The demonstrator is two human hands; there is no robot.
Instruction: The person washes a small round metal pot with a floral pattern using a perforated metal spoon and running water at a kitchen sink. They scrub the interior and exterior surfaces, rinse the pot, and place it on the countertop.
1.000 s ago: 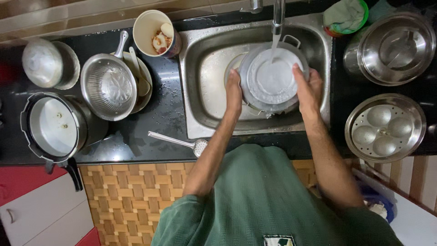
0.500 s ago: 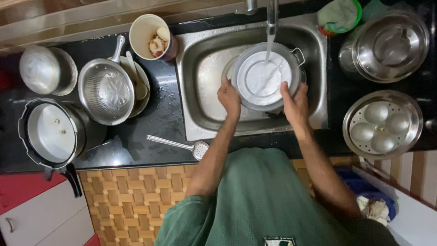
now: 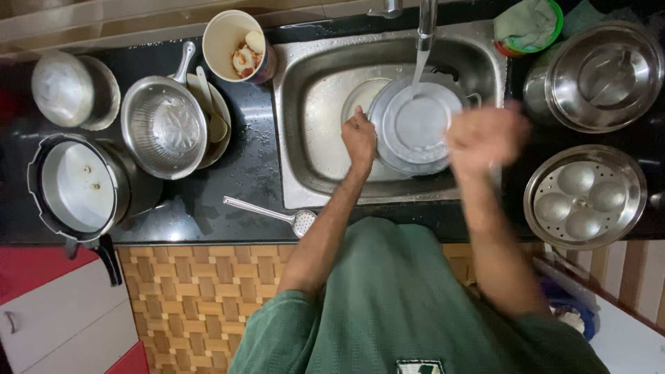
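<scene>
A home kitchen is shown, seen from above. A stainless steel sink (image 3: 318,138) is set into a black stone counter (image 3: 242,173), and water is run from a tap (image 3: 426,17) onto a round steel lid (image 3: 415,131). Cooking vessels are spread over the counter: a pressure cooker (image 3: 76,187), a steel colander (image 3: 163,128), a steel pot (image 3: 599,76), a steamer tray with round moulds (image 3: 585,197) and a slotted ladle (image 3: 273,215). A woven mat (image 3: 187,298) is laid on the floor, and red and white cabinet fronts (image 3: 48,312) are seen below the counter
</scene>
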